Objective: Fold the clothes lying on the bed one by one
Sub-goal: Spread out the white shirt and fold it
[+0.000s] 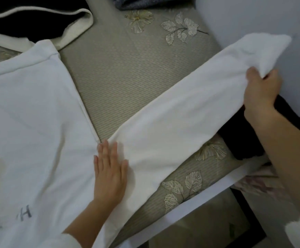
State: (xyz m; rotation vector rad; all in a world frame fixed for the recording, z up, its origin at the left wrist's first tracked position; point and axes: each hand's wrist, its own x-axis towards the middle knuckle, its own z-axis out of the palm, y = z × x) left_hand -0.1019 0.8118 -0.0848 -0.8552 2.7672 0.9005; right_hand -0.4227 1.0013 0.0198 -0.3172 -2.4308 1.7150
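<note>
The white sweatshirt (34, 113) lies spread flat on the bed (127, 68), its body at the left and one sleeve (181, 111) stretched out to the right. Your left hand (110, 169) presses flat, fingers straight, where the sleeve meets the body. Your right hand (261, 90) has its grip closed on the sleeve near the cuff end, lifting it off the bed. A black garment (244, 140) lies under your right forearm at the bed's edge. A black-lined hood (38, 24) lies at the upper left; a grey knit garment (145, 2) sits at the top.
</note>
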